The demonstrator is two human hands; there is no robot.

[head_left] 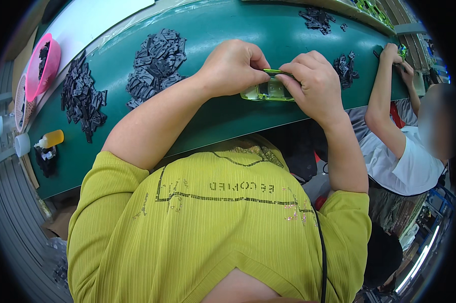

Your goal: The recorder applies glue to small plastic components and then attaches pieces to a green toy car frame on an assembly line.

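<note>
The clear green plastic piece sits at the upper centre of the frame, just over the tabletop. I see the left hand pinching the left end of a thin green-edged strip between thumb and forefinger, while the right hand pinches near its other end, curled fingers hiding part of the contact. To my mind, good work here means keeping both pinches level and letting the thumbs press evenly, so the strip doesn't bow; whether it is joined to the piece, I cannot tell
</note>
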